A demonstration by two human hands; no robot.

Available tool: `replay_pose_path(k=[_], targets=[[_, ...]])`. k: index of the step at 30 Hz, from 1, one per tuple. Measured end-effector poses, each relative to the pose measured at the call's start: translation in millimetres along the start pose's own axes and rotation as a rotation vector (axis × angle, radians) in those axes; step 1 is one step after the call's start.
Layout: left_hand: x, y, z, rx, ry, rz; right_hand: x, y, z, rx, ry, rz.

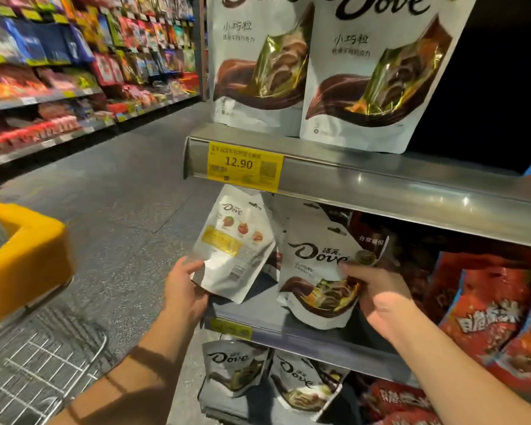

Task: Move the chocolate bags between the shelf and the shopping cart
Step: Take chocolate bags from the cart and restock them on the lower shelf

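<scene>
My left hand [186, 291] grips the lower left corner of a white Dove chocolate bag [233, 243] turned back side out, tilted at the left end of the middle shelf [288, 325]. My right hand [377, 297] pinches the right edge of a second white Dove bag [314, 271], front side out, standing on that shelf. More Dove bags stand on the top shelf [377, 72] and on the bottom shelf [236, 368]. The shopping cart [28, 357], wire basket with a yellow handle block, is at the lower left.
Red snack bags [488, 317] fill the shelf to the right. A yellow price tag reading 12.90 [244, 165] sits on the metal shelf edge. Across the grey aisle floor [129, 185], shelves [43, 96] of colourful packets run along the left.
</scene>
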State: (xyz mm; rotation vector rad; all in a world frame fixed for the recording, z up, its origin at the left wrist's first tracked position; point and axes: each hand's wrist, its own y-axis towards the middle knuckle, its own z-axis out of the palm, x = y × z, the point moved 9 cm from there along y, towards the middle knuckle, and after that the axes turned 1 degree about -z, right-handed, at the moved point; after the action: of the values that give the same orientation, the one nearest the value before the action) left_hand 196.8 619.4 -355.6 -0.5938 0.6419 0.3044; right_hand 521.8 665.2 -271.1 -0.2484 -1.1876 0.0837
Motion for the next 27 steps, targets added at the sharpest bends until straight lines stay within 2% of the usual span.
replay_pose_path(k=[5, 10, 20, 27], targets=[[-6, -7, -5, -0.038, 0.147, 0.095, -6, 0, -14, -0.036, -0.019, 0.003], [-1, -23, -13, -0.038, 0.067, 0.152, -10, -1, -8, -0.02, 0.001, 0.01], [-4, -33, -16, -0.02, 0.128, 0.152, -21, 24, 24, 0.086, -0.033, 0.025], [-7, -35, -16, -0.035, 0.099, 0.132, -11, 44, 33, 0.007, -0.057, 0.006]])
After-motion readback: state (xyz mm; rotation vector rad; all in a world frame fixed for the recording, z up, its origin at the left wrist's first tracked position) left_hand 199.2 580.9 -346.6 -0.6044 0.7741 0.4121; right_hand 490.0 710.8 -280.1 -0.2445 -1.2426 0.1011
